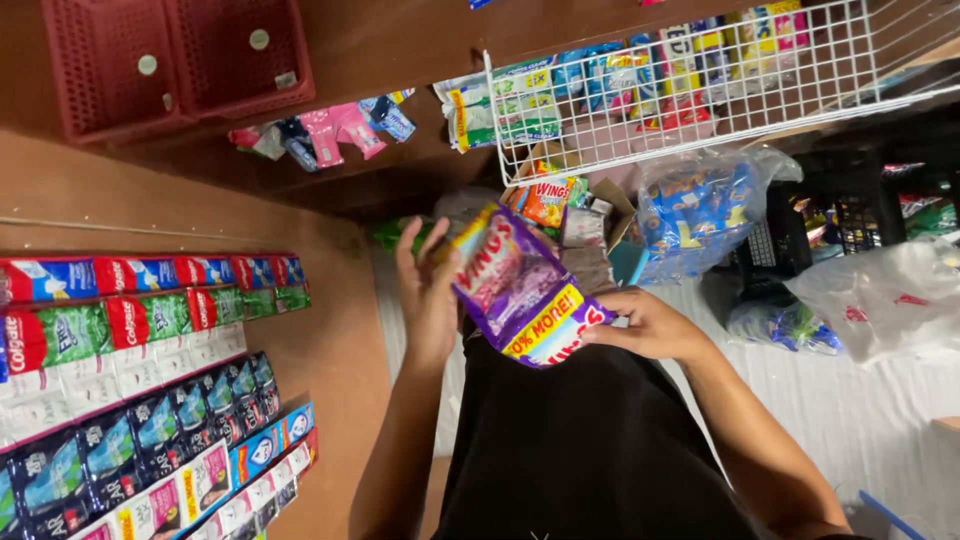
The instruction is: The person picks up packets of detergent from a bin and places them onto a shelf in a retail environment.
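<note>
Both hands hold one purple packet (520,295) just below the white wire basket (700,100). Left hand (430,300) and right hand (650,325) grip its ends. Its long side slants, yellow label lowest.

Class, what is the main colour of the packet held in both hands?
Mainly purple, with a yellow band: the packet, between left hand and right hand, head view.

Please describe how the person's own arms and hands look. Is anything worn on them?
Both forearms are bare, with no sleeves in view. The left hand and right hand wear no gloves, and no rings, watch or bracelet can be seen. A black garment covers the body below.
</note>
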